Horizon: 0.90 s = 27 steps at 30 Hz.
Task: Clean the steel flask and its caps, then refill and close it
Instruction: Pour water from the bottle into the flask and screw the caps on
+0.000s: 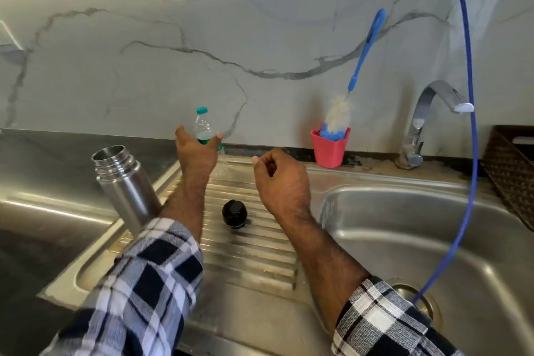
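The steel flask [124, 182] stands uncapped at the left edge of the drainboard, its base hidden behind my left forearm. Its black cap [234, 213] lies on the ribbed drainboard [254, 251] between my arms. At the back of the drainboard my left hand [196, 153] wraps the lower part of a small clear plastic bottle [202, 124] with a green lid. Just right of it, my right hand [278, 179] hovers over the drainboard with its fingers curled in and nothing visible in them.
A red cup [331, 150] with a blue-handled bottle brush [362, 52] stands against the marble wall. The tap [427, 118] rises behind the steel sink basin [404, 228]. A blue hose [471, 153] hangs down into the drain. A dark woven basket [511, 170] sits far right.
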Each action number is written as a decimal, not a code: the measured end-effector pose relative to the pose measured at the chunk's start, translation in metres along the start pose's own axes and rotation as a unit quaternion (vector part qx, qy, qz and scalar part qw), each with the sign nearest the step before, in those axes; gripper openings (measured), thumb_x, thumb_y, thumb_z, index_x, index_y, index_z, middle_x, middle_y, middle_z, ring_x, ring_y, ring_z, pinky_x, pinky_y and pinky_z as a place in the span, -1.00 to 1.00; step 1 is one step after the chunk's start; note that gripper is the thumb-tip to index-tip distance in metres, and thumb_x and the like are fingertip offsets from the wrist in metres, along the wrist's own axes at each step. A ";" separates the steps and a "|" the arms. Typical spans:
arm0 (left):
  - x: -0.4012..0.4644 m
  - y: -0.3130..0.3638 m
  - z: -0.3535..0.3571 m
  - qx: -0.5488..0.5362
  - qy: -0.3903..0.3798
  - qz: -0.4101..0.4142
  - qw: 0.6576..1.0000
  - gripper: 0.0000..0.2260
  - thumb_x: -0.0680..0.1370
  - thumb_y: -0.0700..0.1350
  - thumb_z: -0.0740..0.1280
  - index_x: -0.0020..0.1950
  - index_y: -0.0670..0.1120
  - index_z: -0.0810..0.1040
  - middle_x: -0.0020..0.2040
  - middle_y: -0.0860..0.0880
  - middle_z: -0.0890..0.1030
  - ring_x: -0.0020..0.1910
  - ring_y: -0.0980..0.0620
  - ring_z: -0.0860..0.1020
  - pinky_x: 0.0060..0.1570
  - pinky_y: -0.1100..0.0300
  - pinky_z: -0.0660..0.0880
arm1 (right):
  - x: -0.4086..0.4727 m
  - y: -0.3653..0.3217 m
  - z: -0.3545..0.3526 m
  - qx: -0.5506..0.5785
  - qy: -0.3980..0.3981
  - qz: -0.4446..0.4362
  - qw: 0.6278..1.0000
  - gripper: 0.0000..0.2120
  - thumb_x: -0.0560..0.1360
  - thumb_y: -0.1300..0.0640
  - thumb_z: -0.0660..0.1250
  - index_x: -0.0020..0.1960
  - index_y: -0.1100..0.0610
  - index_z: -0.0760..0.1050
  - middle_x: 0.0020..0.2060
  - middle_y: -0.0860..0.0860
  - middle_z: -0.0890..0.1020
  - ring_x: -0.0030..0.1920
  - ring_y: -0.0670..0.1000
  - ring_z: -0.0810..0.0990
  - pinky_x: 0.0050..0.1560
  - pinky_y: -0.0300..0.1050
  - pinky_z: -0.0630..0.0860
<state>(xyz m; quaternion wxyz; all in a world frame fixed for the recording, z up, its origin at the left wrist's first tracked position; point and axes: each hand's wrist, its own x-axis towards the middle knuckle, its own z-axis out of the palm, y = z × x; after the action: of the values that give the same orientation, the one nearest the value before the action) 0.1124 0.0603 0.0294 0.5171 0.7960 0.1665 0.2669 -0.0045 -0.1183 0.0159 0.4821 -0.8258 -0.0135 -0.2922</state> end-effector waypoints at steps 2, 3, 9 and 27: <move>-0.024 0.004 -0.012 0.007 0.013 0.050 0.999 -0.19 0.53 0.03 0.58 0.65 -0.07 0.23 0.56 -0.14 0.36 0.43 -0.15 0.50 0.41 -0.08 0.51 | 0.000 -0.001 -0.004 -0.009 -0.005 -0.004 1.000 -0.79 0.59 -0.14 0.35 -0.13 -0.04 0.56 -0.30 -0.16 0.62 -0.26 -0.14 0.59 -0.20 -0.01 0.65; -0.039 0.005 -0.021 0.004 0.021 0.084 0.996 -0.26 0.53 0.00 0.58 0.61 -0.08 0.29 0.51 -0.11 0.41 0.34 -0.11 0.55 0.33 -0.06 0.57 | -0.001 -0.003 -0.005 -0.012 -0.006 -0.006 1.000 -0.81 0.58 -0.12 0.37 -0.13 -0.04 0.56 -0.30 -0.15 0.62 -0.26 -0.13 0.59 -0.20 -0.03 0.64; -0.124 0.000 -0.084 -0.010 0.091 0.172 0.981 -0.67 0.56 -0.07 0.55 0.28 -0.05 0.59 0.14 0.10 0.63 -0.12 0.13 0.67 -0.18 0.13 0.66 | -0.016 -0.012 0.001 -0.095 -0.103 -0.022 0.990 -0.87 0.53 0.04 0.36 0.07 -0.03 0.58 -0.03 -0.08 0.66 -0.01 0.04 0.64 0.01 -0.04 0.60; -0.098 -0.023 -0.190 0.015 0.105 0.047 0.993 -0.25 0.13 0.67 0.40 0.05 0.14 0.58 -0.02 0.19 0.69 0.00 0.06 0.66 0.22 -0.25 0.57 | -0.049 -0.044 0.013 -0.310 -0.340 -0.158 0.874 -0.51 0.59 -0.20 0.36 0.48 -0.14 0.39 0.33 0.01 0.52 0.31 0.13 0.52 0.29 0.13 0.51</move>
<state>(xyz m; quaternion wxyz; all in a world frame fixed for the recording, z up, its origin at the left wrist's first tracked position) -0.0792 0.1563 0.0450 0.4714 0.7783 0.1862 0.3706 -0.0523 -0.0718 0.0218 0.1141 -0.9683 -0.2155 -0.0547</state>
